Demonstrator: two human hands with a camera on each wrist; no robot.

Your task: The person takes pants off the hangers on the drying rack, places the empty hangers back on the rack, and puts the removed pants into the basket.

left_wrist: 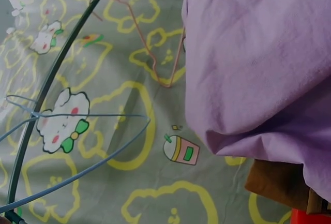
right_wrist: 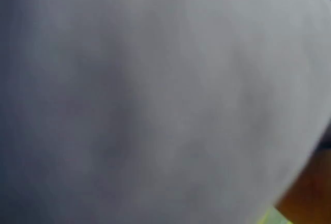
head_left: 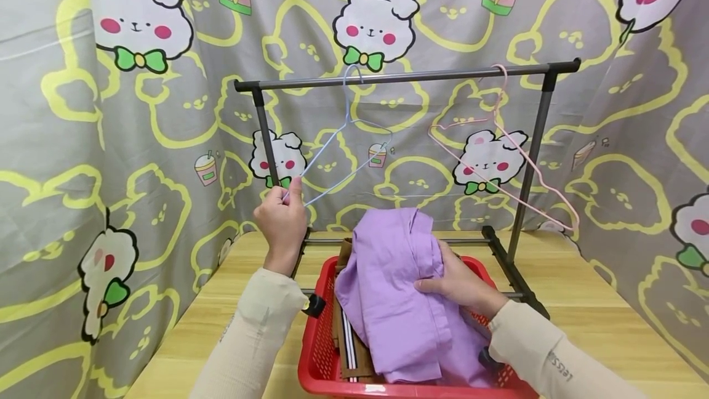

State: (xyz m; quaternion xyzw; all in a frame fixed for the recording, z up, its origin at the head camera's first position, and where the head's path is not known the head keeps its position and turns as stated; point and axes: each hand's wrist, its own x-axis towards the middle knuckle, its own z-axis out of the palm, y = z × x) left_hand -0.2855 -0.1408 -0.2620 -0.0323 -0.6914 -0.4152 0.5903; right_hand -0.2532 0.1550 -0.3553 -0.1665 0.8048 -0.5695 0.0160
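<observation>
My left hand (head_left: 282, 220) grips the lower left corner of a blue wire hanger (head_left: 327, 146), whose hook is over the rack's top bar. In the left wrist view the same blue hanger (left_wrist: 77, 175) crosses the lower left. My right hand (head_left: 462, 279) holds a bundled lilac cloth garment (head_left: 393, 300), thumb on its front and the other fingers hidden behind it. The garment lies partly in a red basket (head_left: 310, 362) and rises above its rim; its kind cannot be told. Pale blurred cloth (right_wrist: 165, 100) fills most of the right wrist view.
A pink wire hanger (head_left: 532, 171) hangs at the right of the metal clothes rack (head_left: 432, 76). Brown cloth with a striped band (head_left: 350, 343) lies under the lilac garment. The rack stands on a wooden table (head_left: 598, 331), with a patterned curtain (head_left: 232, 36) behind.
</observation>
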